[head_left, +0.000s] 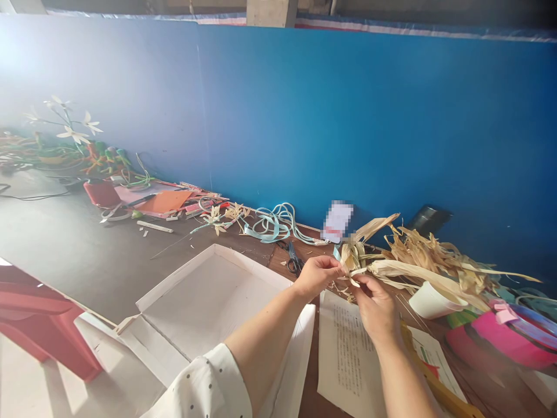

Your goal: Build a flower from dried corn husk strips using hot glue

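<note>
Left arm (265, 334): we see it slant up and rightward from the bottom edge, out of a white sleeve (213, 380) with dark dots.
Left hand (318, 274): bent slightly at the wrist, thumb and forefinger pinched together on a pale husk piece (357, 271).
Right arm (404, 366): bare, rising from the lower right and leaning left toward the other hand.
Right hand (375, 305): its back toward us, thumb and forefinger closed on the same piece; the remaining fingers curl beside them.
Husk piece: between the two sets of fingertips, above the table (256, 249); we cannot tell whether it joins the folded husk just behind it.
Husk pile (435, 255): beyond the right hand and to its right, near the blue panel (348, 116).
Scissors (295, 260): just left of the left hand.
White cup (433, 302): tilted, right of the right hand.
Printed sheet (342, 354): partly under the right arm, with columns of dark characters too small for us to read.
Second sheet (439, 354): right of that arm, green and red marks, illegible to us.
Card (337, 220): beyond the hands, its face pixelated, a reddish band near its foot.
</note>
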The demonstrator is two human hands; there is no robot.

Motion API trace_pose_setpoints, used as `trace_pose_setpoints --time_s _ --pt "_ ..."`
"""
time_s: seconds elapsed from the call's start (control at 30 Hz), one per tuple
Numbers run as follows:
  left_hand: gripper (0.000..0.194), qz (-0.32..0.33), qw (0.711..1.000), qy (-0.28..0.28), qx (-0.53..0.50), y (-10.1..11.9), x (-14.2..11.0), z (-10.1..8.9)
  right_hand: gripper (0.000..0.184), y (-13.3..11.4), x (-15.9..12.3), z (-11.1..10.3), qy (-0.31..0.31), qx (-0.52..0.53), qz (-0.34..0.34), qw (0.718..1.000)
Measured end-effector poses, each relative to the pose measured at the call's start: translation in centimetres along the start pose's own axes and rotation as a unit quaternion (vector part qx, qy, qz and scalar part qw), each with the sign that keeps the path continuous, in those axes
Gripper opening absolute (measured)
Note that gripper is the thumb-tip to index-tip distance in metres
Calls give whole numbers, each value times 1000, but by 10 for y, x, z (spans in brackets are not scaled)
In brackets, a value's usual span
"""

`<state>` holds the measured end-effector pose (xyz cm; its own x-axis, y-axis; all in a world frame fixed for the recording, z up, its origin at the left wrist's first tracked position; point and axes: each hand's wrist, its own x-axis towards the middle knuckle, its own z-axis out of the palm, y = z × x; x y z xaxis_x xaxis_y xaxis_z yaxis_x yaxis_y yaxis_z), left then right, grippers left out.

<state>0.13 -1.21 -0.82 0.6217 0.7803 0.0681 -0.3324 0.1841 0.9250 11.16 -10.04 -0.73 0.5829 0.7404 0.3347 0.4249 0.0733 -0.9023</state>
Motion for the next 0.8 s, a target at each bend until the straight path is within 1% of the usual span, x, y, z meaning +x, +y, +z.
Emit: trace_pose_setpoints --time_s 0.13,0.23,0.33,0.53,0.67,0.8 --pt "36 -9 1000 -2 -14 2 -2 0 32 9 0 -1 15 -25 -36 999" --pt "38 -10 1000 -6 -20 4 -3 1 32 12 -1 -1 16 -24 -26 999" --pt "41 -10 1000 -7 -26 5 -4 1 33 8 -1 1 15 32 -6 999" --pt "42 -17 999 -12 -41 5 -4 1 30 4 -2 5 -17 123 44 991" --pt "40 -19 998 -12 -53 3 -3 2 25 11 -1 8 -45 209 73 974" --pt "39 -25 998 -7 -62 1 -3 2 24 11 0 10 -44 262 98 959"
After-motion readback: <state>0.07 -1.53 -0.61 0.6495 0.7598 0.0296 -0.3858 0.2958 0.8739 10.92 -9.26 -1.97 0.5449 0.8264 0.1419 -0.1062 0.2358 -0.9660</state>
